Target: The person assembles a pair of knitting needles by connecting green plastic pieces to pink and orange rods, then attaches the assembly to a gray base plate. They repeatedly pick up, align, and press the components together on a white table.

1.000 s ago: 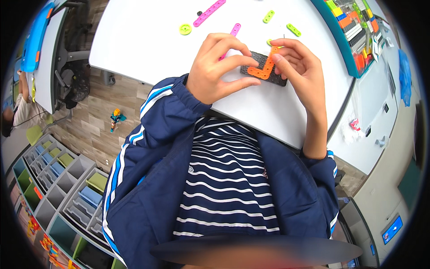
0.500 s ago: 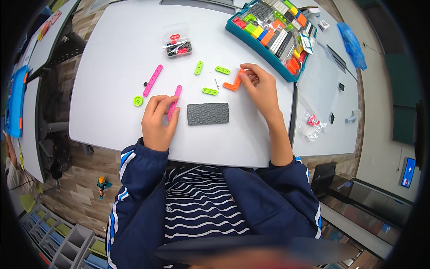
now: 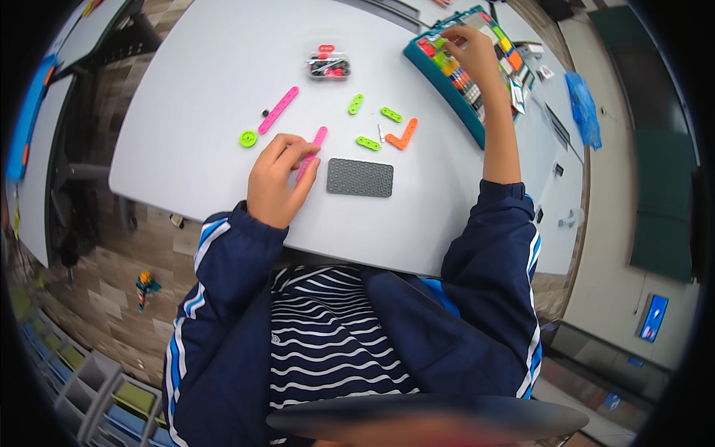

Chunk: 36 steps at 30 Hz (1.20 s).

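Observation:
My left hand point(image 3: 281, 179) rests on the table with its fingertips and thumb around a pink perforated beam point(image 3: 320, 136). My right hand point(image 3: 471, 54) is stretched far to the right, over a teal case point(image 3: 445, 87) packed with colourful building pieces. Its bent fingers are at a lime-green piece point(image 3: 439, 43) in the case's left corner; part of the grip is hidden. Between the hands lie a dark grey studded plate point(image 3: 360, 178), an orange L-shaped beam point(image 3: 409, 134), a small white rod point(image 3: 381, 133) and three short lime-green beams point(image 3: 368, 143).
Farther left are a second pink beam point(image 3: 279, 110), a lime-green wheel point(image 3: 248, 139) and a small black part point(image 3: 265, 113). A clear box point(image 3: 329, 67) of red and black parts stands beyond. The white table's point(image 3: 186, 134) near edge runs before my body. A blue bag point(image 3: 582, 108) lies far right.
My right hand has let go of the orange L-shaped beam and moved up and right to the teal case. My left hand stays at the pink beam. The whole view has shifted slightly.

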{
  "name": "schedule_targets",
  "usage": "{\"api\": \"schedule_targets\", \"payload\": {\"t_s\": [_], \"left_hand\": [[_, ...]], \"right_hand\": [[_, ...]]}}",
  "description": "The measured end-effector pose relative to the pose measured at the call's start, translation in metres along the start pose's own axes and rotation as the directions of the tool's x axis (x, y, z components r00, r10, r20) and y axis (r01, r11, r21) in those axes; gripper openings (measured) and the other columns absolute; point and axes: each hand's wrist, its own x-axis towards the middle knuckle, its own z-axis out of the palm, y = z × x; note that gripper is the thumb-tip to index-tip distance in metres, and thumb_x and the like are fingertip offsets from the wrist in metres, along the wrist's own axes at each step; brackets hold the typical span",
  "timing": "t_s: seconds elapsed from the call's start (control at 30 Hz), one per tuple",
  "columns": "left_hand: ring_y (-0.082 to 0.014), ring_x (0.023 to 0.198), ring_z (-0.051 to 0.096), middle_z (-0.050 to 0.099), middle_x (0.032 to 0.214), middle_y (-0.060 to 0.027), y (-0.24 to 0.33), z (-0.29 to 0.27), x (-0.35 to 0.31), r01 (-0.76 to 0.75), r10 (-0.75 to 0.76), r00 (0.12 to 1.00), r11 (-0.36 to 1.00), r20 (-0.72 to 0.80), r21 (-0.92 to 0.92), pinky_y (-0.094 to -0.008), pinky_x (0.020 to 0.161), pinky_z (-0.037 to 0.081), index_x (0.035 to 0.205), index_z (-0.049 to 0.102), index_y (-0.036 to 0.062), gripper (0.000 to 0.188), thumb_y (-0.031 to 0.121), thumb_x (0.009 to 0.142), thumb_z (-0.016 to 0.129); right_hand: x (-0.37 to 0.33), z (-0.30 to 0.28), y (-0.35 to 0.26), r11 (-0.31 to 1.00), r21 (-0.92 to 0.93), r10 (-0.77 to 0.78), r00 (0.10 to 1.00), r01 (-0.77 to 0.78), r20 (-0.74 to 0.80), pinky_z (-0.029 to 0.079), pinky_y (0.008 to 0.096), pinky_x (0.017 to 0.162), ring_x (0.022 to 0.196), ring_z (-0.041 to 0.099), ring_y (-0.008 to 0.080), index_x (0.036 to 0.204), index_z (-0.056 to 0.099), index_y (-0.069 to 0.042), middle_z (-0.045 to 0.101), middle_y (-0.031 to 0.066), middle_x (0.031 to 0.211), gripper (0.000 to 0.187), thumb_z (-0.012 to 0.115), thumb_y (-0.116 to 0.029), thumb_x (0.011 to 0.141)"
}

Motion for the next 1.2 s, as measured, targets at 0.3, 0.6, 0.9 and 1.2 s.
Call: {"api": "schedule_targets", "payload": {"t_s": [0.3, 0.6, 0.9, 1.2], "left_hand": [[-0.0172, 0.074, 0.062, 0.067, 0.100, -0.0067, -0.005, 0.002, 0.000, -0.013, 0.013, 1.000, 1.000, -0.017, 0.009, -0.0287, 0.069, 0.052, 0.104, 0.074, 0.0032, 0.017, 0.002, 0.087, 0.076], [-0.0182, 0.073, 0.062, 0.067, 0.100, -0.0074, -0.006, 0.001, 0.001, -0.032, 0.033, 0.999, 0.999, -0.013, 0.042, -0.0294, 0.068, 0.052, 0.103, 0.073, 0.0035, 0.016, 0.003, 0.088, 0.076], [-0.0176, 0.071, 0.062, 0.067, 0.098, -0.0075, -0.006, 0.001, 0.001, -0.054, 0.056, 0.998, 0.996, -0.026, 0.070, -0.0288, 0.067, 0.052, 0.103, 0.074, 0.0033, 0.014, 0.004, 0.090, 0.074], [-0.0348, 0.132, 0.047, 0.059, 0.137, -0.0100, -0.007, -0.001, -0.006, -0.271, 0.268, 0.962, 0.939, 0.043, 0.213, -0.0464, 0.109, 0.042, 0.127, 0.072, 0.0153, 0.061, 0.031, 0.071, 0.093]], "right_hand": [[0.027, -0.010, 0.008, 0.977, -0.100, -0.149, 0.939, 0.188, 0.311, 0.057, 0.0400, 0.089, 0.096, 0.072, 0.0259, 0.113, 0.075, -0.007, 0.077, 0.0085, 0.104, 0.029, 0.079, -0.011, 0.085], [0.021, -0.008, 0.022, 0.876, -0.212, -0.374, 0.887, 0.434, 0.271, 0.058, 0.0404, 0.080, 0.092, 0.072, 0.0306, 0.119, 0.074, -0.011, 0.073, 0.0040, 0.107, 0.025, 0.070, -0.015, 0.094], [0.007, 0.007, 0.020, 0.910, -0.183, -0.375, 0.927, 0.372, 0.022, 0.058, 0.0398, 0.076, 0.090, 0.072, 0.0315, 0.110, 0.072, -0.010, 0.073, 0.0052, 0.105, 0.015, 0.067, -0.015, 0.098], [-0.094, -0.020, -0.123, 0.718, 0.659, -0.051, 0.926, -0.226, 0.374, 0.053, 0.0252, 0.084, 0.091, 0.069, 0.0096, 0.108, 0.076, 0.002, 0.076, 0.0051, 0.097, 0.029, 0.071, -0.025, 0.099]]}}
